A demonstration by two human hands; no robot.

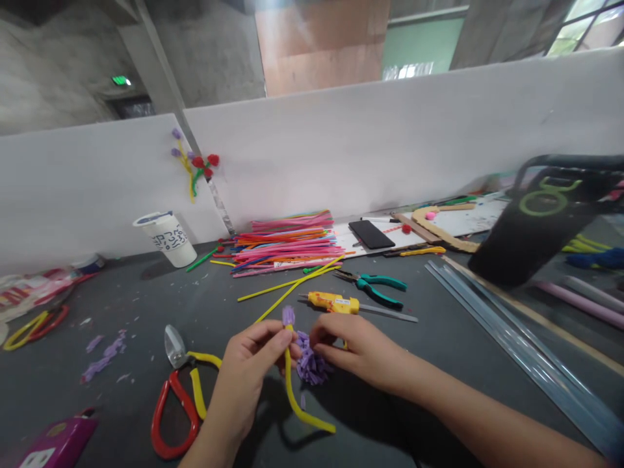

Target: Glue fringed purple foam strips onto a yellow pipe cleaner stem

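My left hand (256, 364) pinches a small flower made of fuzzy stems, with a light purple bud (288, 316) on top and a bent yellow pipe-cleaner stem (295, 403) curving down to the right. Beside it, my right hand (358, 344) has its fingertips drawn together at the edge of a heap of short purple pieces (312, 364). Whatever those fingertips hold, if anything, is hidden. Just behind the right hand lies a yellow hot glue gun (331, 302). Red-handled cutters (175, 416) rest left of my left wrist.
Bundled colored pipe cleaners (287, 244) lie at the back, near a phone (371, 234). Teal-handled pliers (380, 286) sit behind the glue gun. A white cup (168, 240) stands back left. Clear strips (526, 351) and a tilted black container (526, 221) occupy the right.
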